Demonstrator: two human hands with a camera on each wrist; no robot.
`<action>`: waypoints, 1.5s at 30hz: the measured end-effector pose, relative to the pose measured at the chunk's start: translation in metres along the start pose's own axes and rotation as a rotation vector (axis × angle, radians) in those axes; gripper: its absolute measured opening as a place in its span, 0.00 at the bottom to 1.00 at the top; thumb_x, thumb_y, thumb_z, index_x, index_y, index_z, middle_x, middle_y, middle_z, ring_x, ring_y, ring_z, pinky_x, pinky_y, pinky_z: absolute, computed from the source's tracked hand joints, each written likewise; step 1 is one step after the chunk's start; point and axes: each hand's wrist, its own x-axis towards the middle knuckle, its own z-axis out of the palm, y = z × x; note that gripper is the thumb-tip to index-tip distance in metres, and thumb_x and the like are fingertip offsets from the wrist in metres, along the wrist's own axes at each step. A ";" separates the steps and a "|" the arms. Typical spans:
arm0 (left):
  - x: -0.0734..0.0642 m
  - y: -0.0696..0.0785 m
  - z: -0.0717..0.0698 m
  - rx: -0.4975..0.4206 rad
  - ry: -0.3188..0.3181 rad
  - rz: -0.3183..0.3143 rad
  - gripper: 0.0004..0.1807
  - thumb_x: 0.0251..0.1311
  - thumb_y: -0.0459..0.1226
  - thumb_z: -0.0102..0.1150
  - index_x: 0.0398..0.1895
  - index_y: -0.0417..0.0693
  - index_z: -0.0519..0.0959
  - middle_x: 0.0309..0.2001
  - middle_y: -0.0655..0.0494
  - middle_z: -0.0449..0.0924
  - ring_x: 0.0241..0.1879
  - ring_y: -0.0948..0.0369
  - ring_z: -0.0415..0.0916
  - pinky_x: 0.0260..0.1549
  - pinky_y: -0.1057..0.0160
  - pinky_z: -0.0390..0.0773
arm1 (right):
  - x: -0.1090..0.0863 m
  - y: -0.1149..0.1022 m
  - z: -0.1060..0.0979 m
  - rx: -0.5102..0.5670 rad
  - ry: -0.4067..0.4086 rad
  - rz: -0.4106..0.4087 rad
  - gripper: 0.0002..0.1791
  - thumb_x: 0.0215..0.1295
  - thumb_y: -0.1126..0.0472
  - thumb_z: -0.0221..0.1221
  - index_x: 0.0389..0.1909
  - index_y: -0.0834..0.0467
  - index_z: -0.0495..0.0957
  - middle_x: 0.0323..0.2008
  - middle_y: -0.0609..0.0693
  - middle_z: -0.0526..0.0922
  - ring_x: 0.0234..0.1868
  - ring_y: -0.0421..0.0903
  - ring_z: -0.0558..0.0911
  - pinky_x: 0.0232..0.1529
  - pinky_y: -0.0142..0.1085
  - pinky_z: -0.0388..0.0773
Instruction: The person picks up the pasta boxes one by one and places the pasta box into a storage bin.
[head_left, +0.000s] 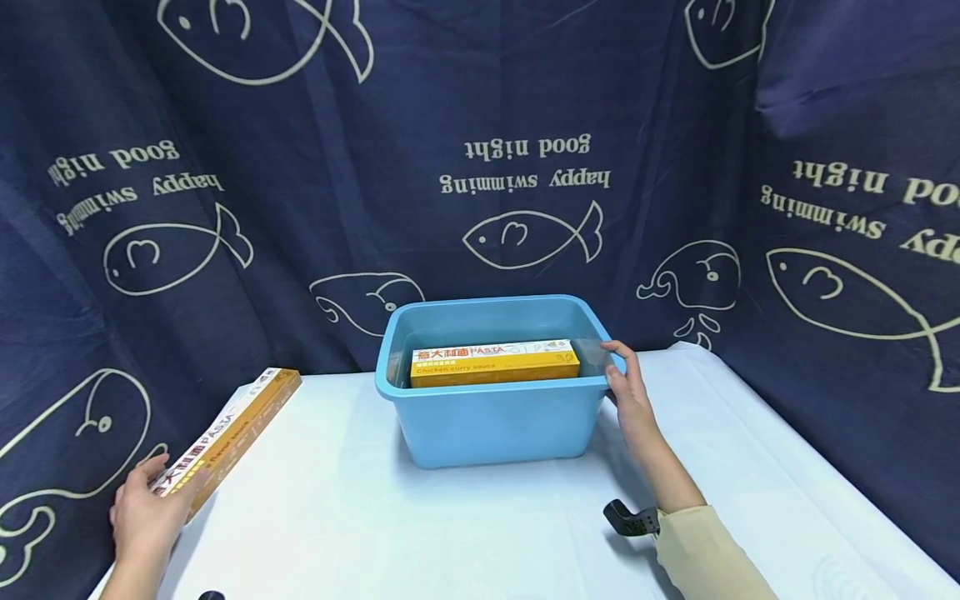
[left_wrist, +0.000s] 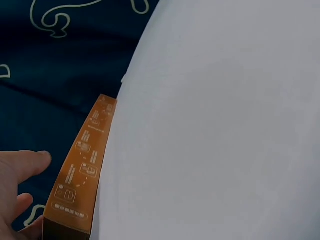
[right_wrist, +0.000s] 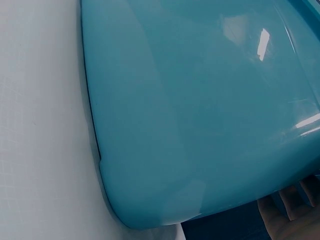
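My left hand (head_left: 146, 512) is at the near end of a long orange-and-white pasta box (head_left: 232, 437), on the table's left edge. Its thumb lies along the orange side, with the other fingers across the box. The left wrist view shows a gap between an extended finger (left_wrist: 35, 164) and the pasta box (left_wrist: 82, 165). My right hand (head_left: 633, 404) grips the right rim of a blue plastic bin (head_left: 495, 425). Inside the bin lies a yellow-and-white pasta box (head_left: 495, 364), labelled chicken curry sauce. Bent fingers (right_wrist: 290, 212) show beside the bin's wall (right_wrist: 175, 115) in the right wrist view.
A white cloth covers the table (head_left: 322, 517). Dark blue curtains (head_left: 390, 167) with fish drawings hang behind and at both sides. A black strap piece (head_left: 630, 519) sticks out from the right wrist, and a small dark object (head_left: 212, 595) shows at the bottom edge.
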 end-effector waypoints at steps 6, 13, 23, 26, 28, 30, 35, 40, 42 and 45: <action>-0.001 -0.005 0.002 0.015 -0.047 -0.026 0.45 0.56 0.41 0.68 0.75 0.37 0.57 0.69 0.26 0.60 0.66 0.29 0.55 0.60 0.36 0.59 | -0.001 -0.001 0.001 -0.013 0.002 0.005 0.26 0.76 0.50 0.39 0.71 0.51 0.54 0.80 0.53 0.45 0.80 0.62 0.45 0.72 0.72 0.43; -0.001 -0.010 0.001 0.066 -0.084 0.026 0.47 0.54 0.39 0.70 0.72 0.32 0.57 0.64 0.24 0.59 0.62 0.27 0.57 0.56 0.35 0.60 | -0.001 0.001 0.001 -0.013 0.004 0.006 0.27 0.76 0.49 0.39 0.72 0.51 0.54 0.80 0.53 0.45 0.80 0.62 0.45 0.72 0.72 0.43; -0.003 -0.012 0.001 0.062 -0.080 0.048 0.45 0.51 0.32 0.70 0.72 0.30 0.57 0.61 0.23 0.61 0.60 0.29 0.60 0.55 0.36 0.61 | -0.001 0.001 0.001 -0.004 0.005 0.011 0.26 0.76 0.50 0.40 0.71 0.51 0.54 0.80 0.53 0.45 0.80 0.61 0.46 0.72 0.72 0.44; -0.004 -0.011 0.002 0.041 -0.076 0.028 0.46 0.51 0.32 0.70 0.73 0.32 0.57 0.62 0.23 0.61 0.60 0.30 0.60 0.55 0.37 0.60 | 0.000 0.001 0.000 -0.005 0.008 0.008 0.26 0.75 0.51 0.40 0.71 0.52 0.54 0.80 0.53 0.45 0.80 0.61 0.46 0.72 0.72 0.44; -0.004 -0.009 0.003 0.023 -0.068 0.014 0.46 0.52 0.32 0.70 0.73 0.34 0.58 0.63 0.24 0.61 0.61 0.31 0.61 0.55 0.38 0.60 | 0.000 0.002 -0.001 -0.004 0.010 0.007 0.26 0.75 0.51 0.40 0.71 0.52 0.54 0.80 0.53 0.45 0.80 0.61 0.46 0.72 0.72 0.44; -0.005 -0.009 0.003 0.005 -0.062 0.002 0.46 0.52 0.33 0.69 0.74 0.35 0.58 0.64 0.24 0.60 0.61 0.31 0.60 0.54 0.39 0.60 | 0.000 0.002 -0.001 -0.004 0.010 0.006 0.26 0.75 0.51 0.40 0.71 0.52 0.54 0.80 0.53 0.45 0.80 0.61 0.46 0.72 0.72 0.44; -0.004 -0.006 0.003 -0.042 -0.023 -0.028 0.46 0.52 0.35 0.71 0.74 0.40 0.60 0.67 0.30 0.62 0.63 0.36 0.62 0.52 0.49 0.62 | 0.000 0.003 -0.001 0.002 0.009 0.000 0.26 0.75 0.51 0.39 0.71 0.52 0.54 0.79 0.53 0.45 0.79 0.62 0.47 0.72 0.72 0.44; -0.004 -0.005 0.003 -0.101 0.038 -0.056 0.45 0.50 0.38 0.74 0.73 0.48 0.64 0.69 0.40 0.65 0.62 0.49 0.65 0.53 0.65 0.61 | 0.001 0.002 0.000 0.003 0.007 -0.007 0.26 0.76 0.51 0.39 0.71 0.53 0.54 0.79 0.54 0.45 0.79 0.62 0.47 0.72 0.73 0.44; -0.004 -0.005 0.003 -0.130 0.057 -0.067 0.44 0.49 0.39 0.75 0.72 0.52 0.66 0.69 0.46 0.67 0.58 0.59 0.66 0.53 0.70 0.60 | 0.001 0.002 0.000 0.000 0.006 -0.008 0.26 0.76 0.51 0.39 0.71 0.53 0.54 0.79 0.54 0.45 0.79 0.62 0.47 0.72 0.73 0.44; -0.005 -0.004 0.002 -0.212 0.076 -0.090 0.43 0.49 0.40 0.77 0.71 0.59 0.69 0.62 0.63 0.71 0.49 0.76 0.64 0.48 0.81 0.60 | 0.002 0.002 0.000 0.000 0.006 -0.010 0.26 0.76 0.51 0.39 0.71 0.53 0.54 0.79 0.54 0.46 0.79 0.62 0.47 0.72 0.72 0.45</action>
